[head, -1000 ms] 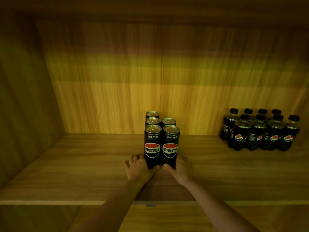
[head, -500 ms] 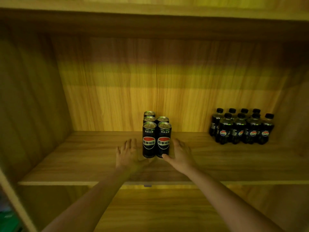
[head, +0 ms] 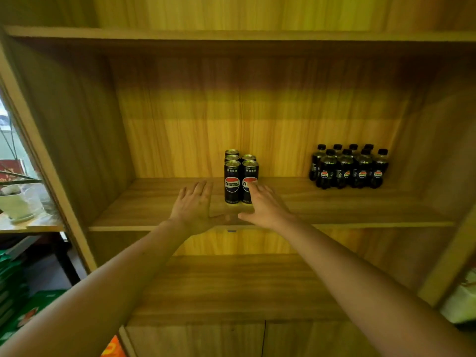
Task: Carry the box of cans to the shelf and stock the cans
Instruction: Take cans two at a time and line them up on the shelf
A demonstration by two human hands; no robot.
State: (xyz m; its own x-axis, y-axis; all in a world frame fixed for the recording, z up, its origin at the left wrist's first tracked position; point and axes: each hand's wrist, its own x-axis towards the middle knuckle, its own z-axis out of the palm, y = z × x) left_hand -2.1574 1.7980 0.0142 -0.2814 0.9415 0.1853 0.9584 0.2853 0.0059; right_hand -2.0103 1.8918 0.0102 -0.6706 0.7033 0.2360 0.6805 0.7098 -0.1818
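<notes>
Several tall black cola cans point(head: 232, 181) stand in two rows at the middle of a wooden shelf board point(head: 334, 210). My left hand point(head: 196, 206) hovers open just left of the front cans, fingers spread, holding nothing. My right hand point(head: 262, 206) is open in front of the right front can, and its raised fingers cover part of that can's label. I cannot tell whether they touch it. No box is in view.
A cluster of small black cola bottles point(head: 349, 167) stands at the shelf's right end. The cabinet's side walls point(head: 77, 140) close the shelf in, with another shelf board above point(head: 231, 34). A white pot point(head: 15, 204) sits on a table at far left.
Both hands have let go of the front cans and drawn back toward the shelf's front edge, fingers spreading. My head has pulled away, so more of the cabinet shows.
</notes>
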